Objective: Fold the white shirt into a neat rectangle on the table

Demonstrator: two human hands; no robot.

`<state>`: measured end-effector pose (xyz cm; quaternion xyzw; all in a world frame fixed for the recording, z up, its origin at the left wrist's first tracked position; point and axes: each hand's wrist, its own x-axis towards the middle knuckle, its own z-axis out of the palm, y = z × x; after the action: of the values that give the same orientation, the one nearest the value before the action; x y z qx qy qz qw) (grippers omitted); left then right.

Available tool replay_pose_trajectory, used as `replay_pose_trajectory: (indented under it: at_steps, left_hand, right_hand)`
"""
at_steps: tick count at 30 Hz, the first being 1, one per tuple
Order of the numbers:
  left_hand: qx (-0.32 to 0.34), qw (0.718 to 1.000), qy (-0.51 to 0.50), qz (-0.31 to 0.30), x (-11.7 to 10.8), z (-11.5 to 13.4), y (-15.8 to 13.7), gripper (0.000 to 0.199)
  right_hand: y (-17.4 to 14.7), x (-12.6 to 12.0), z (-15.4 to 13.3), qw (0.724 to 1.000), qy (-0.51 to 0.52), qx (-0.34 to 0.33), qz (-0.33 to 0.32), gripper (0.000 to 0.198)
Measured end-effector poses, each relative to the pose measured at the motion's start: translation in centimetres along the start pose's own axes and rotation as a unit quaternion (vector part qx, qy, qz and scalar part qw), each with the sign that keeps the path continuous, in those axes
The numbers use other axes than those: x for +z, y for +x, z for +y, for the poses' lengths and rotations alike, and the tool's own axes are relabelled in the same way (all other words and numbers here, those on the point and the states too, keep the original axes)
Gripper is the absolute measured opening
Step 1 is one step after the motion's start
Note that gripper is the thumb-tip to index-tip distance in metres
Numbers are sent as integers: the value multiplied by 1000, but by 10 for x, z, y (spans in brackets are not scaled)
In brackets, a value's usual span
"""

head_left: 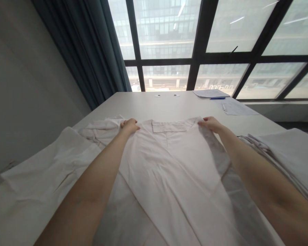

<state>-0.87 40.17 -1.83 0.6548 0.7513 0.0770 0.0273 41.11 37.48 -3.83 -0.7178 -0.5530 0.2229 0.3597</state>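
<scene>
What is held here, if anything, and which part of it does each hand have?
A white garment, by its far edge: the left hand left of the collar-like band, the right hand at the corner right of it.

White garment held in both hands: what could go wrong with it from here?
The white garment is pinched along its far edge, so a corner might slip from the left grip or right grip. The right forearm lies close to the folded pile and could nudge it. Creases might set in.

white garment [159,157] | spread, lightly creased | rectangular band [169,126] at far edge | over table [149,106]
</scene>
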Motion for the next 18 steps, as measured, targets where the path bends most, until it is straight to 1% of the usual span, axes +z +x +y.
replay_pose_trajectory:
  at_steps: [2, 3, 6, 10, 13, 14, 16, 17, 18]
  left_hand:
    - [-11, 999, -25, 17, 0, 0, -1, 27]
    - [-15, 999, -38, 33, -1, 1, -1, 23]
    - [-20, 991, -90, 94, -11, 5, -1, 20]
    - [-9, 972, -170, 163, -43, 11, 4, 23]
    - [17, 954, -221, 200, -72, 10, 1, 22]
    - [33, 943, -258, 208, -81, 8, -3, 19]
    - [72, 905, -358, 218, -95, 3, -18, 15]
    - [87, 883, -406, 220, -101, -1, -31, 15]
    - [100, 866, -437, 219, -106, -5, -46, 16]
  right_hand:
    - [2, 1, -4, 1000, 3, 8, -7, 35]
    - [3, 1, -7, 1000, 6, 7, 1, 35]
    - [7, -3, -21, 997, 23, -19, 64, 31]
    - [12, -23, -47, 982, 78, -80, 154, 24]
    - [5, -48, -65, 967, 133, -125, 179, 21]
    - [-1, -57, -69, 962, 151, -139, 179, 20]
    - [-22, -74, -74, 954, 181, -166, 172, 19]
    - [-36, -83, -75, 951, 193, -177, 166, 21]
    - [-53, -91, -74, 948, 203, -187, 160, 22]
